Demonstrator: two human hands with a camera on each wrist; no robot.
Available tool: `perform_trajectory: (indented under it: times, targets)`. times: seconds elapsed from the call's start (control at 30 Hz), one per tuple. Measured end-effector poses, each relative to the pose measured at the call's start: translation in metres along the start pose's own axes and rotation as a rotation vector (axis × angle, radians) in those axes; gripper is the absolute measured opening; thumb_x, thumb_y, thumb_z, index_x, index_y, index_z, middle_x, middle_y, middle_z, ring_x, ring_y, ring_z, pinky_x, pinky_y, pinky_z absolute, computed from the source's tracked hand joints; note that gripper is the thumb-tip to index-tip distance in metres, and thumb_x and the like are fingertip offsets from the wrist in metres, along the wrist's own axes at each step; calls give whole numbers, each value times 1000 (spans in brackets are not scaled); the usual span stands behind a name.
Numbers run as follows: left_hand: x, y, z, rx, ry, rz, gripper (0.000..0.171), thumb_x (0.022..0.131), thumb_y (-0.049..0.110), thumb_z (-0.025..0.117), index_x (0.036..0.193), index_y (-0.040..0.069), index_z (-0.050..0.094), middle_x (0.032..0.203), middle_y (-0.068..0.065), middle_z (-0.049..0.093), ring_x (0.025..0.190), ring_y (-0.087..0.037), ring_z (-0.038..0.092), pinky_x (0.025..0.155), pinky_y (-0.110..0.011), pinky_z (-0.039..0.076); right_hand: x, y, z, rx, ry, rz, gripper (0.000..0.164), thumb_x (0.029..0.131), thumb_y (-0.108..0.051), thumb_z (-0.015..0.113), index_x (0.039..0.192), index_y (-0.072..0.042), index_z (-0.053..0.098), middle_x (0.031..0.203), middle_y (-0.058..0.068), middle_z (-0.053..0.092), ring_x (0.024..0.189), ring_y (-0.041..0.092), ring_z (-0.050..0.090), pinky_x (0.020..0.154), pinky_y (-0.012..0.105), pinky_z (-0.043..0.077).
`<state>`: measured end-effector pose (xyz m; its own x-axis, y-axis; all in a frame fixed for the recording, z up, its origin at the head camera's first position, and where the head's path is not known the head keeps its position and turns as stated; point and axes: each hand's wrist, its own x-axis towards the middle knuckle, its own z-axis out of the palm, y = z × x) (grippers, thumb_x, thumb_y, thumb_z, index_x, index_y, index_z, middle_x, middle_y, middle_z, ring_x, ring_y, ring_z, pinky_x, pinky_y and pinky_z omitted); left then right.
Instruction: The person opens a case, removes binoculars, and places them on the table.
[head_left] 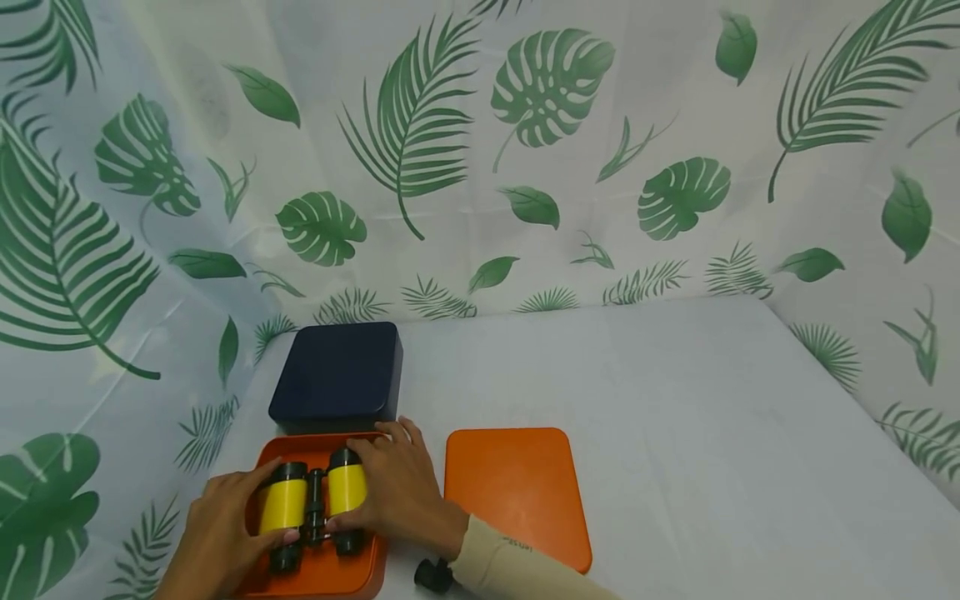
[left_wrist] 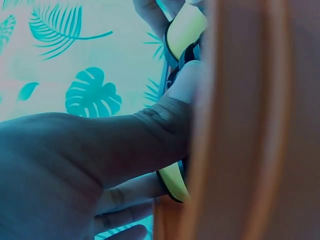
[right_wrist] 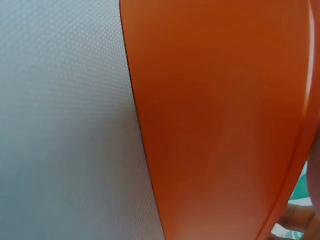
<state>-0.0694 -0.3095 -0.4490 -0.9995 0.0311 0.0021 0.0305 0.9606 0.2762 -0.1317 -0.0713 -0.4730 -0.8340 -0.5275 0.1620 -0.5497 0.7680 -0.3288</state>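
Note:
A pair of yellow and black binoculars [head_left: 285,504] lies within an open orange box [head_left: 377,567] at the lower left of the head view. My left hand [head_left: 225,525] grips the left barrel, thumb on the near side and fingers at the far end. Around the right barrel, my right hand [head_left: 401,487] holds on in the same way, its outer fingers over the box's far right corner. In the left wrist view, the box wall [left_wrist: 240,125] hides part of the binoculars [left_wrist: 187,32] and the thumb tip. The box's outer side [right_wrist: 215,110] fills much of the right wrist view.
Behind the orange box stands a closed navy box [head_left: 337,375]. A flat orange lid [head_left: 517,492] lies on the white tabletop [head_left: 675,433] to the right. Under my right forearm, a small black object [head_left: 432,577] is partly hidden. Leaf-print curtains [head_left: 450,250] enclose the table's back and sides.

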Motion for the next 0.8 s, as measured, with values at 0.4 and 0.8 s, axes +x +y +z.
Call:
perform_trajectory:
  times: [0.4, 0.8]
  targets:
    - [-6, 9, -19, -17, 51, 23, 110, 67, 53, 98, 152, -1, 54, 116, -22, 70, 99, -38, 65, 85, -64, 55, -6, 1, -13, 10, 169, -65, 96, 68, -87, 79, 144, -28, 66, 126, -9, 76, 135, 16, 56, 119, 45, 39]
    - [-15, 18, -34, -29, 124, 83, 108, 68, 53, 97, 153, 3, 54, 117, -21, 69, 99, -38, 66, 80, -60, 56, -16, 2, -35, 55, 214, -78, 98, 67, -86, 81, 144, -27, 66, 127, -6, 76, 131, 16, 57, 115, 46, 40]
